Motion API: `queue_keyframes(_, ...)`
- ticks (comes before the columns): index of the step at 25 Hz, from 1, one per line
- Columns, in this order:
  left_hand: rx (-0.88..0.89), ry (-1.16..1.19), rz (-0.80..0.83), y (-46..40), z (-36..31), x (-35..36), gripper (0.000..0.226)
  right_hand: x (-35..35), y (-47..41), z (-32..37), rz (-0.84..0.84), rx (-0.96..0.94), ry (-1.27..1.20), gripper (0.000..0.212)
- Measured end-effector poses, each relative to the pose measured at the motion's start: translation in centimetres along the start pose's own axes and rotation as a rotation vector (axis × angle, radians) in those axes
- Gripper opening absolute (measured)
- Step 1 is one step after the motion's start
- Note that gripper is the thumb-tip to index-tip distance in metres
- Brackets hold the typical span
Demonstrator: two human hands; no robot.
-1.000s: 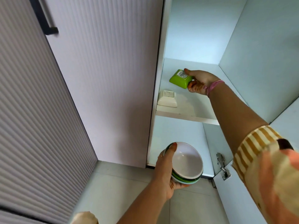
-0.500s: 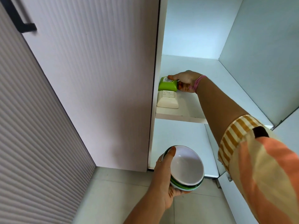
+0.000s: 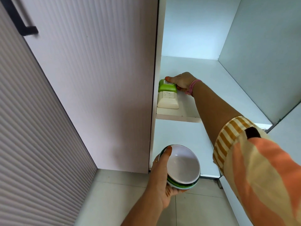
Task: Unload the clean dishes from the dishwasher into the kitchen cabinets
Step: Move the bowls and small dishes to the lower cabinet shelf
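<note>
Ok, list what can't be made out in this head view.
- Label on the green container: too small to read, partly under the right hand.
- Number of bowls in the stack: the top bowl and left hand hide the lower ones.
- Cabinet shelf, right part: behind the forearm.
- Door handle: cut off by the top edge.

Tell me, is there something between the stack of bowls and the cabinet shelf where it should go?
Nothing visible blocks the way. The left hand holds the stack of bowls before the open cabinet. On the shelf, the green dish and white dish sit at its left edge, under the right hand.
</note>
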State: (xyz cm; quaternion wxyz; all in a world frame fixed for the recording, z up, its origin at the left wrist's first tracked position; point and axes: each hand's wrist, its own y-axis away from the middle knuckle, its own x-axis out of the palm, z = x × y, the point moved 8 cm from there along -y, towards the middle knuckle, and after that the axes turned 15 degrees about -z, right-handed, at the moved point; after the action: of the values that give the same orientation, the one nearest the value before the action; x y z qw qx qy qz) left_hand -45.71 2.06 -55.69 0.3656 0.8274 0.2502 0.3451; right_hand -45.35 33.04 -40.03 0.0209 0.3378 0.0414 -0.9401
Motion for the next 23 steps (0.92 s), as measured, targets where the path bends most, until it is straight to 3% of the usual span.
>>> queue_keyframes(5, 0.018, 0.046, -0.022, 0.6, -0.7, 0.3, 0.048, -6.4, 6.3, 0.3, -0.237, -0.205, -0.218, 0.025)
queue_keyframes(6, 0.027, 0.062, -0.014, 0.7, -0.9, 0.5, 0.049, -7.6, 9.3, 0.4, -0.174, -0.297, -0.247, 0.017)
queue_keyframes(8, 0.05, 0.076, 0.01, 0.8, -1.2, 1.3, 0.054, -8.0, 17.2, -0.2, 0.149, -0.51, -0.141, 0.008)
queue_keyframes(10, 0.06, 0.061, 0.052, 1.0, -1.1, 2.3, 0.06, -7.0, 23.8, -2.9, 0.412, -0.613, 0.095, 0.025)
queue_keyframes(13, 0.044, 0.085, 0.081, 1.5, -0.7, 3.3, 0.066, -5.1, 27.0, -7.0, 0.448, -0.724, 0.303, 0.037)
queue_keyframes(16, 0.034, 0.109, 0.098, 2.0, -0.3, 4.0, 0.075, -5.2, 26.9, -7.2, 0.423, -0.722, 0.265, 0.028)
queue_keyframes(19, 0.019, 0.133, 0.136, 2.4, -0.2, 4.5, 0.086, -7.7, 26.0, -6.4, 0.382, -0.681, 0.075, 0.022)
queue_keyframes(21, 0.029, 0.141, 0.138, 2.5, -0.5, 4.6, 0.083, -9.5, 25.1, -5.9, 0.382, -0.497, -0.165, 0.017)
queue_keyframes(23, 0.046, 0.143, 0.083, 2.4, -0.8, 4.1, 0.071, -12.2, 23.0, -5.1, 0.229, -0.324, -0.553, 0.018)
